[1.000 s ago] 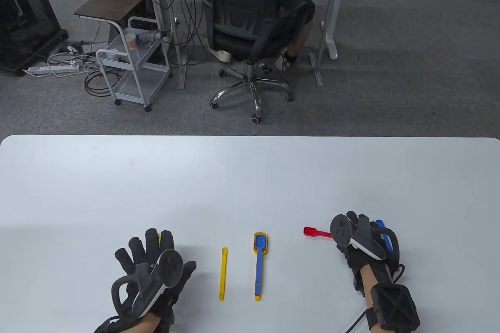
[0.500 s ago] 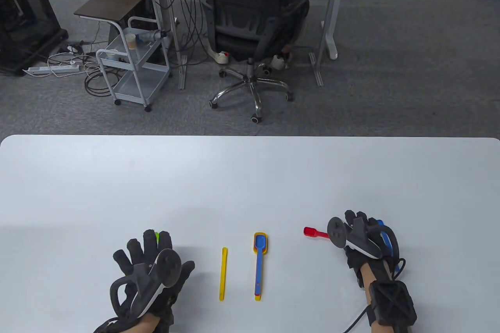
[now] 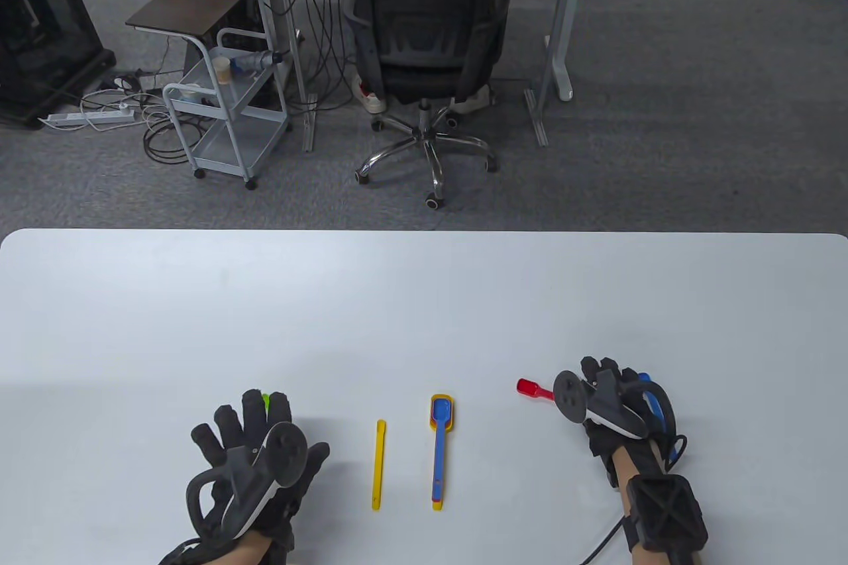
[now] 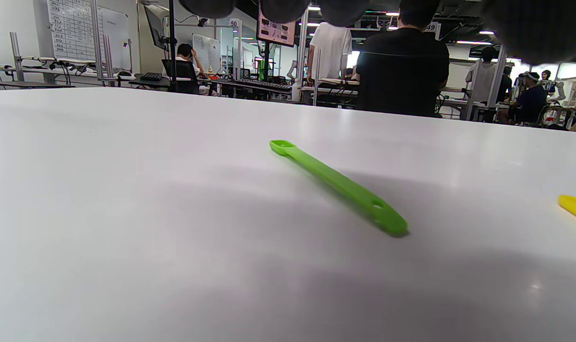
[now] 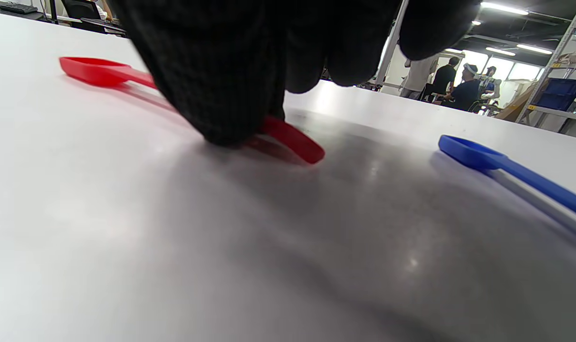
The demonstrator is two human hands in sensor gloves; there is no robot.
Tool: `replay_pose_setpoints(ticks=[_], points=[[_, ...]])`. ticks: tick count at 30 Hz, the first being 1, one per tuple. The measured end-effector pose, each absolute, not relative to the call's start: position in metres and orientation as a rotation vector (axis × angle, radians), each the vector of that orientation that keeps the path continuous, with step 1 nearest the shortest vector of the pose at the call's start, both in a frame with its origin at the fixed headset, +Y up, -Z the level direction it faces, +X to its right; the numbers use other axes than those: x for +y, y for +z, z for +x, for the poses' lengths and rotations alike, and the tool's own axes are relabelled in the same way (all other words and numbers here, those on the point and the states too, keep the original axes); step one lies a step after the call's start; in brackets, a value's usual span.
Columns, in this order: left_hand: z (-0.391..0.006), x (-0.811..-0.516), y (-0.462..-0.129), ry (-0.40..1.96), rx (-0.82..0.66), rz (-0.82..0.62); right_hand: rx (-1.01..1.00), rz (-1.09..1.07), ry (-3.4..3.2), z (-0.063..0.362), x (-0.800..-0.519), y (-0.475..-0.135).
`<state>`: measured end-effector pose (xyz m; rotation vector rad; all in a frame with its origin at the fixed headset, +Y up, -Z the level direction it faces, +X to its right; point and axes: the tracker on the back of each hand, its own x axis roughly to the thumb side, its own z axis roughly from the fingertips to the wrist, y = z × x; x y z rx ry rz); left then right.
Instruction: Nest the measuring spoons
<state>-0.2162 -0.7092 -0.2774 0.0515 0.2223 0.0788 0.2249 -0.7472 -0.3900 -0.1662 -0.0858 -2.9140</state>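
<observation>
Bare table (image 3: 424, 300) beyond; yellow stick (image 3: 378, 464) possibly narrows the middle.

The table (image 3: 424, 300) was a smooth white board with a soft sheen that mirrored the ceiling lights. The red spoon (image 5: 98, 71), green spoon (image 4: 338, 185) and blue spoon (image 5: 516, 171) looked like smooth, slightly glossy plastic. The glove on the right hand (image 5: 231, 71) was matt black knitted cloth.
</observation>
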Motion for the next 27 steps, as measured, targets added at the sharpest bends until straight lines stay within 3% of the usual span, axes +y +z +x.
replay_pose_setpoints(ticks=[8,27], points=[[-0.217,-0.709,-0.278,0.083,0.226,0.052,-0.076,-0.164,-2.935,0.221,-0.743,-0.385],[-0.222,-0.71,-0.28,0.084,0.248,0.046,-0.033,-0.165,-2.969,0.18,-0.701,-0.351]])
